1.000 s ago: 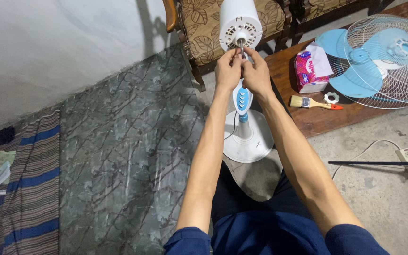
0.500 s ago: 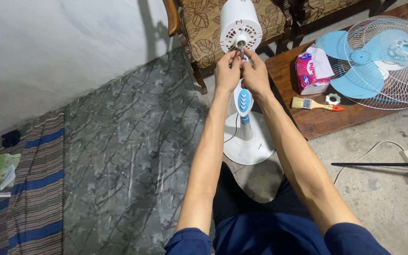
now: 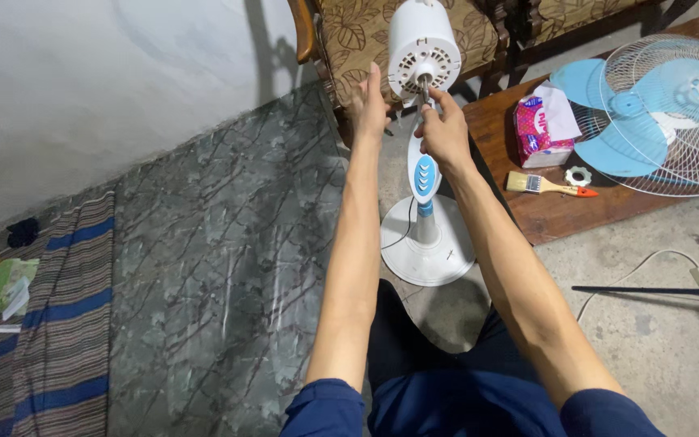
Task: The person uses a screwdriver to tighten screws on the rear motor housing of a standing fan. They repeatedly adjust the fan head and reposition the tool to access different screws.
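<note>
White fan motor (image 3: pixel 423 47) stands upright before the chair (image 3: pixel 349 32); since half a second ago the left hand (image 3: pixel 370 109) has left its shaft, fingers released beside it. Right hand (image 3: pixel 444 129) fingers pinch the shaft below. Wooden table (image 3: pixel 608 202) lies right, floor left open.

The fan motor (image 3: pixel 423 47) sits between both grips; the paintbrush (image 3: pixel 545 185) and blade (image 3: pixel 618 121) lie on the desk (image 3: pixel 600 212), right of the right grip (image 3: pixel 445 129).

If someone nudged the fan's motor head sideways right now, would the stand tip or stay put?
Probably stays: the stand fan sits on a wide round base flat on the floor. It is likely top-heavy, since the motor housing tops a thin column. The right hand at the shaft would steady it.
</note>
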